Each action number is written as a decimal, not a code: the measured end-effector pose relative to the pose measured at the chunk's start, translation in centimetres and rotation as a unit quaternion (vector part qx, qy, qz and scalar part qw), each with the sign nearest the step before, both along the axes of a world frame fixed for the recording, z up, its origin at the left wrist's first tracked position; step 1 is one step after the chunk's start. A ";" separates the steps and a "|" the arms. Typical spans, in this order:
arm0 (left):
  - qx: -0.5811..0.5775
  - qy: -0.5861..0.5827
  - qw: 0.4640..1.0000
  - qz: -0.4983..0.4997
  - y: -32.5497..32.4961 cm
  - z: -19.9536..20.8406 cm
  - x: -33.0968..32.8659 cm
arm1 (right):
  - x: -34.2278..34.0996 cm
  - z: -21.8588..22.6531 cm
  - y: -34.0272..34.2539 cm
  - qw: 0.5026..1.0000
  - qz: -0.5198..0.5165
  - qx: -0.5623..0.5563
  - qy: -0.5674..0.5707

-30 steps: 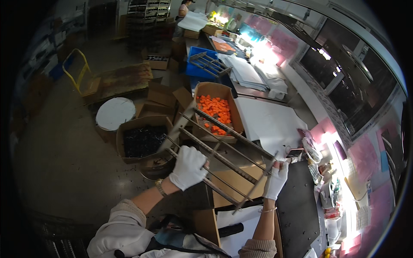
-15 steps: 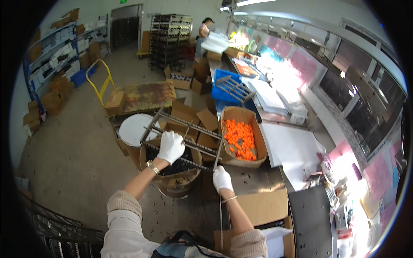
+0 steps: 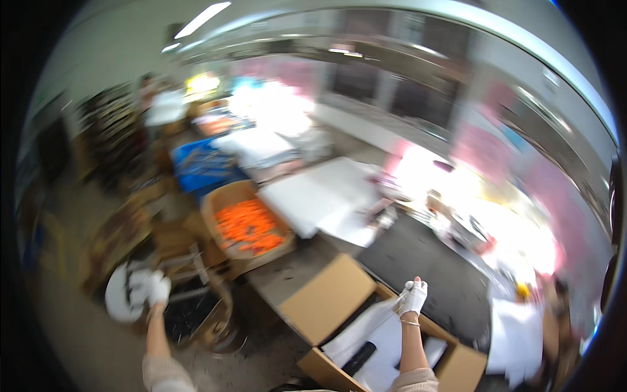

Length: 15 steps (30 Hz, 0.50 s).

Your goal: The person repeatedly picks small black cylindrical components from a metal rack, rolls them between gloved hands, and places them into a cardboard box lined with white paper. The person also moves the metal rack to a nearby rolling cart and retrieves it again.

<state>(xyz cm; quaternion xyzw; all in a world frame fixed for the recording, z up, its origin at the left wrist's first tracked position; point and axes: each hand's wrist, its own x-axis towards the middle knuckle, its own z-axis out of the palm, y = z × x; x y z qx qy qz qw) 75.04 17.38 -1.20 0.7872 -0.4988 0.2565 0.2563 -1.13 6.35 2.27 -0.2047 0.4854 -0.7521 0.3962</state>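
Note:
At the lower left my left hand (image 3: 157, 289), in a white glove, is closed on a metal rack frame (image 3: 196, 266). The frame tilts over a round drum (image 3: 225, 317) with dark pieces in it; motion blurs its bars. My right hand (image 3: 413, 297), its glove leaving the fingertips bare, is held above an open cardboard box (image 3: 333, 297). Its fingers are pinched together. A thin pale line runs from them down to the left, but what they hold is unclear. White paper (image 3: 375, 330) and a black roll-shaped item (image 3: 359, 358) lie inside the box.
A carton of orange pieces (image 3: 245, 225) stands beyond the drum, near a blue bin (image 3: 196, 163) holding metal frames. White sheets (image 3: 326, 196) and a black mat (image 3: 431, 268) cover the bench to the right. A round white lid (image 3: 121, 294) is by my left hand. Another person (image 3: 149, 91) stands far back.
My view has swung right. My right hand has let go of the rack frame and moved right, over the cardboard box. My left hand still holds the frame, now lower at the left.

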 end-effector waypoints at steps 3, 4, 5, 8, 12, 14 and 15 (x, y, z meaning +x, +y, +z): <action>0.050 0.032 0.998 -0.009 -1.8 1.2 -4.7 | -7.3 0.7 12.0 0.996 -0.048 0.040 -0.059; 0.016 0.003 0.999 -0.031 -2.7 2.3 -6.6 | -7.6 1.3 16.2 0.991 -0.057 0.061 -0.101; 0.002 -0.041 0.998 -0.053 -3.4 3.5 -8.9 | -6.2 0.9 19.6 0.990 -0.059 0.124 -0.027; -0.006 -0.040 0.994 -0.106 -5.4 8.1 -17.1 | -1.3 -0.3 29.5 0.954 0.042 0.260 0.146; -0.038 -0.119 0.951 -0.283 -8.5 13.2 -30.2 | -14.3 -3.8 39.2 0.924 -0.341 -0.080 -0.154; -0.057 -0.165 0.912 -0.371 -11.0 15.4 -36.2 | -25.9 -5.9 44.8 0.808 -0.415 -0.254 -0.332; -0.069 -0.188 0.892 -0.406 -11.8 16.2 -38.7 | -31.0 -7.5 46.8 0.800 -0.419 -0.282 -0.324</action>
